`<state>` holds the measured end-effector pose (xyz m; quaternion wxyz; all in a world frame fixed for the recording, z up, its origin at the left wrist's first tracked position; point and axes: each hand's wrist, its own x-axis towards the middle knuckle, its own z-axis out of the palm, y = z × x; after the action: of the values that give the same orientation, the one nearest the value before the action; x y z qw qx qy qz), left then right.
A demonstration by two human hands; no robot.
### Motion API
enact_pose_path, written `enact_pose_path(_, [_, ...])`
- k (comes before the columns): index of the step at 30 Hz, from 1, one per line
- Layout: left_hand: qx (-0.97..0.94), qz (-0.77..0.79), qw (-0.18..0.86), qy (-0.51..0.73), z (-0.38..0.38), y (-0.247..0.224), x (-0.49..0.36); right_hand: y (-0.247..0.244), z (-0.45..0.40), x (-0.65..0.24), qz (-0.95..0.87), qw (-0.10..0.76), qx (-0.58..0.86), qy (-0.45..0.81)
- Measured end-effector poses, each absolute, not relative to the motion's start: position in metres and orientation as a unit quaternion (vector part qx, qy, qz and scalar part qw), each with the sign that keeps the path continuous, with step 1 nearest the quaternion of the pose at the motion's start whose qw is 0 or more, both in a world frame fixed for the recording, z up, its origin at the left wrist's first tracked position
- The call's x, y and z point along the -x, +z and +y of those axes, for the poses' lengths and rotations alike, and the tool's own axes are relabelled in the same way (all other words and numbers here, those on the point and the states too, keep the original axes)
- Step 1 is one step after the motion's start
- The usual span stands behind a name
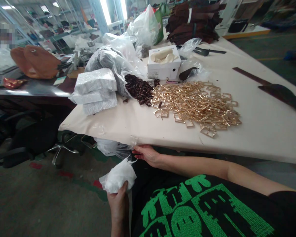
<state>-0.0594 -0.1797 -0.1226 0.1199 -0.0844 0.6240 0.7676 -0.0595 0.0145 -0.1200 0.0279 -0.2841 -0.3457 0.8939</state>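
My left hand (119,197) is closed around a crumpled white bundle (119,176), a soft wrapped package held below the table's front edge. My right hand (146,154) is at that edge, its fingers drawn together; what they pinch is too small to tell. A loose corner of the white wrapping reaches up close to the right fingertips. Clear plastic (134,141) shows at the cloth edge just above them. On the table (138,126) lie a heap of gold-coloured metal buckles (194,102) and a smaller pile of dark brown loops (139,89).
Stacked wrapped packages (96,90) stand at the table's left corner, beside large plastic bags (108,61). Behind the buckles is a white box (164,65). Dark strips (281,93) lie at right, brown stacks (193,23) at the back. A black chair (34,138) is at left.
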Motion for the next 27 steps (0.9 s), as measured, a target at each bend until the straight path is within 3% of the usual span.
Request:
enact_pose_path(7, [0.063,0.637,0.102,0.762,-0.189,-0.128,0.065,-0.092,0.008,0.048,-0.278,-0.051,0.286,0.916])
enact_pose_path(14, [-0.066,0.781,0.012,0.621,-0.205,-0.126,0.072,-0.061,0.014,0.040,-0.279,-0.085,0.238,0.926])
enact_pose_path(18, [-0.097,0.800,0.011,0.593,-0.207,-0.136,0.076,-0.060,0.012,0.016,-0.480,-0.090,0.124,0.864])
enact_pose_path(21, [-0.129,0.791,0.049,0.596,-0.204,-0.150,0.080,-0.054,0.020,-0.001,-0.750,0.031,-0.076,0.656])
enact_pose_path(23, [-0.167,0.781,0.092,0.595,-0.201,-0.156,0.082,-0.047,0.032,-0.003,-0.820,0.138,-0.148,0.535])
enact_pose_path(27, [-0.261,0.747,0.171,0.586,-0.186,-0.151,0.091,-0.035,0.063,0.006,-0.855,0.253,-0.122,0.436])
